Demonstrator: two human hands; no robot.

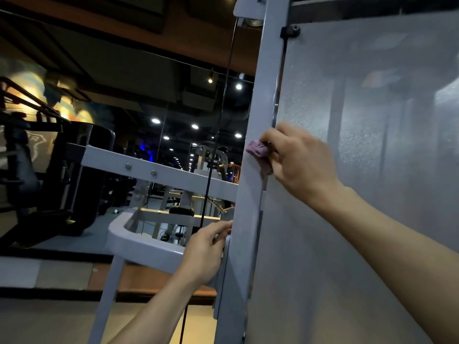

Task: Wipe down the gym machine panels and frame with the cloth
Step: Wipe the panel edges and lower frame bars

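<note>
The right hand had its fingers curled round a small pink cloth, bunching it into a wad and pressing it against the pale upright post of the gym machine. Only a fold of the cloth showed, poking out past the fingertips on the side away from the wrist, with a tail hanging just under the knuckles. The left hand, lower down and on the other side of the post, gripped the post's near edge with bent fingers, seemingly to steady the body or the frame; how far the fingers wrapped behind could not be seen.

The cloth looked soft, thin and very light, so it would crumple to whatever shape the hand gave it and would slide easily over painted metal. Held as a wad it would probably wipe a narrow strip only; taking it flatter under the palm seemed the better hold for the wide frosted panel just beyond the right hand. The post and panel appeared rigid and fixed, needing pressure rather than care.

Out from the left hand ran a bolted crossbar and a curved lower frame rail, with a black cable hanging between them and the post.
</note>
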